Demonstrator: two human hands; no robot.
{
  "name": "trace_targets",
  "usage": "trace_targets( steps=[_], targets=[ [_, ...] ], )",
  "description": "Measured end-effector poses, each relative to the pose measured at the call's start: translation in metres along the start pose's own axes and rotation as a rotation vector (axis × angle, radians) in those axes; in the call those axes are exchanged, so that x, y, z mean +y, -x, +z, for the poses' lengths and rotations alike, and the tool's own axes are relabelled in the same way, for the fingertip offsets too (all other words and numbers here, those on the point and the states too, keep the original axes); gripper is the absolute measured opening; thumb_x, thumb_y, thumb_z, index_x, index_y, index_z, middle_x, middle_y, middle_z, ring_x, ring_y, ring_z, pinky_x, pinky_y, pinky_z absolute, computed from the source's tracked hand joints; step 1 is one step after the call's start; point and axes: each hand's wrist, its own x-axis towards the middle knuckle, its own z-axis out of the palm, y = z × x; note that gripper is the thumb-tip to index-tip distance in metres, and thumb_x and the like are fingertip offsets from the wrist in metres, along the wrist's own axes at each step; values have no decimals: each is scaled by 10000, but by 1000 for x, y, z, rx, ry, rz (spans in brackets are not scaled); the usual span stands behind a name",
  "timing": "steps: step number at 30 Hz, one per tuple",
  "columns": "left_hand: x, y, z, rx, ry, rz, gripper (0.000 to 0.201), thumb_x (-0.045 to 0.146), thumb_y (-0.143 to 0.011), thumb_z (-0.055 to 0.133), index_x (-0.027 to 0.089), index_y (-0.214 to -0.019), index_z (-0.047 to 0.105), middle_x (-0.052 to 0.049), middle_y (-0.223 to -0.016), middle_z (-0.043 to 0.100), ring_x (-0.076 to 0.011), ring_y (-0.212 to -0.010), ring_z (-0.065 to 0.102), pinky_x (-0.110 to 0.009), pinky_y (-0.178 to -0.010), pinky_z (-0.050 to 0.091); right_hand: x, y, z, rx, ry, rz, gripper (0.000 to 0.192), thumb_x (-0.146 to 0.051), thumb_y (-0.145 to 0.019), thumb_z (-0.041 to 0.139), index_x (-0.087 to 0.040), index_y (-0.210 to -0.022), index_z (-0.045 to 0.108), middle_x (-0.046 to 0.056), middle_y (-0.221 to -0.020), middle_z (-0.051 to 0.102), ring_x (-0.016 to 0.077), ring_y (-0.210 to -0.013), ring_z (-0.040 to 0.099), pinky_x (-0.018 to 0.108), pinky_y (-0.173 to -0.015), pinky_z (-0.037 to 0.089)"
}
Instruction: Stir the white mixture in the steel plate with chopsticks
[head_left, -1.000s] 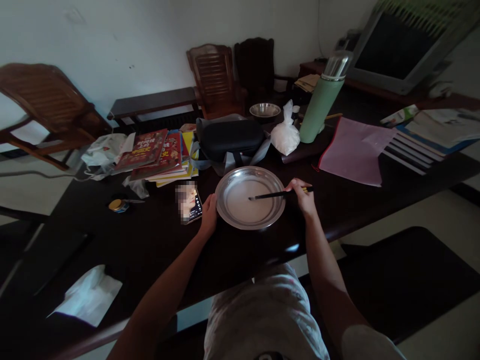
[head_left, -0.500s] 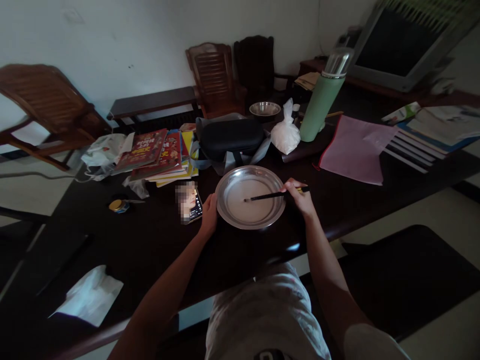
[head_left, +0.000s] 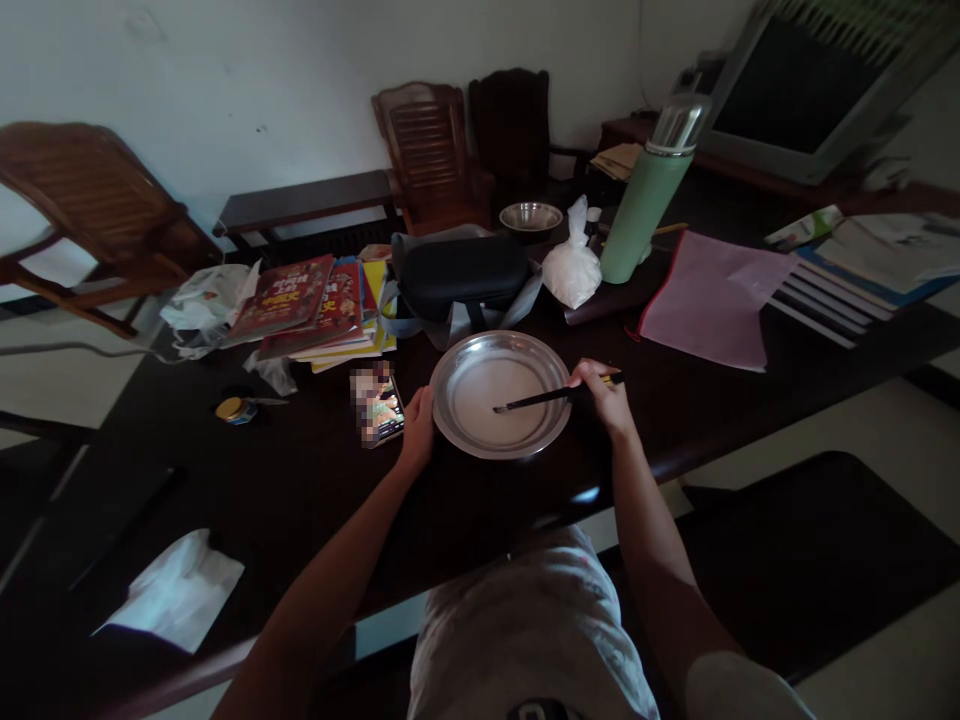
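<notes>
Now, head view: right hand (head_left: 609, 398) clenched on the dark chopsticks (head_left: 551, 397), long axis running almost level, tips reaching leftward from the grip into the middle of the metal plate (head_left: 457, 432). Left hand (head_left: 417, 428) pressed against the plate's left rim, fingers curled at the edge; clasping or merely steadying, cannot tell. Plate round, shallow, silvery, with a pale film inside, sitting at the near edge of the dark bench (head_left: 285, 480), phone (head_left: 377, 404) just beside the left hand.
</notes>
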Motion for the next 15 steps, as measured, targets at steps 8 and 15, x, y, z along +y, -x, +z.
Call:
trace_targets(
  steps=[8,15],
  targets=[
    [0,0,-1,0,-18,7,667,849,-844,753,235,-682,549,51,-628,433,-138,-610,381,-265,-542,342,-1,0,-1,13,-11,-6,636,-844,-867,737,-271,-590,736,21,-646,718,216,-681,700,382,-746,570],
    [1,1,1,-3,-1,-14,667,862,-820,758,246,-693,537,53,-629,410,-141,-589,383,-274,-506,313,1,0,-1,44,6,-33,627,-846,-872,729,-281,-602,747,25,-652,725,225,-703,697,395,-774,575]
  ],
)
